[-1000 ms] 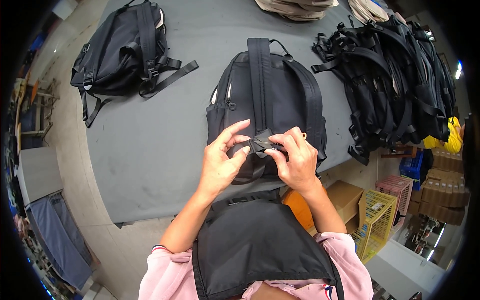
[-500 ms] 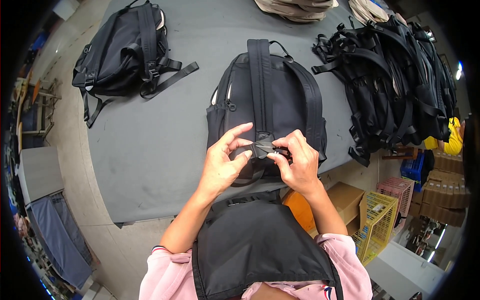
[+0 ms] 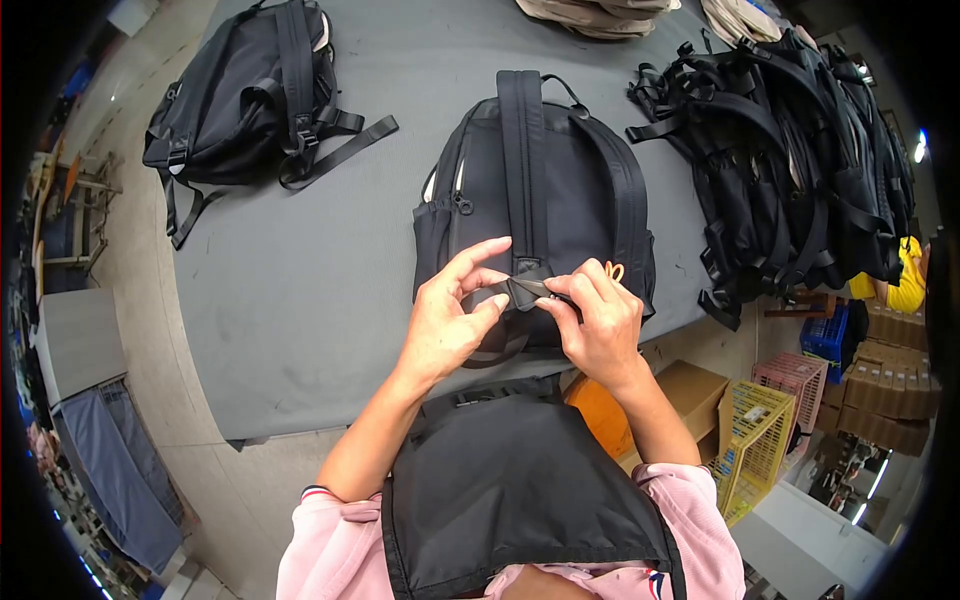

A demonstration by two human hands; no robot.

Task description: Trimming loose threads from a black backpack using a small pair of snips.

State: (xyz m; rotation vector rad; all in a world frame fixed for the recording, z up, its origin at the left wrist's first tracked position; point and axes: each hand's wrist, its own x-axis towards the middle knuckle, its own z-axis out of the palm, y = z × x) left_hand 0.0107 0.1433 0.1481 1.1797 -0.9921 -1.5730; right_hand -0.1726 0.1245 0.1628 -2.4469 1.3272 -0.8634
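Note:
A black backpack [image 3: 480,150] lies on the table before me, its shoulder straps facing up. At the lower end of its left shoulder strap [image 3: 520,170], my left hand [image 3: 448,318] is closed, pinching a black webbing strap [image 3: 523,293] between thumb and fingers. My right hand [image 3: 603,320] is closed on what look like small scissors. Their thin metal blades [image 3: 538,287] point left onto the webbing, and orange loops [image 3: 614,271] stick out behind the fingers. The fingers hide most of the scissors and part of the webbing.
Another black backpack [image 3: 235,100] lies at the far left of the grey table [image 3: 290,310]. Several black backpacks [image 3: 780,160] are piled at the right, with beige fabric pieces [image 3: 600,15] at the back. Below right stand a cardboard box [image 3: 690,395] and a yellow crate [image 3: 750,430].
The right hand has turned slightly, and orange loops now show behind its fingers. The left hand keeps its pinch on the webbing strap.

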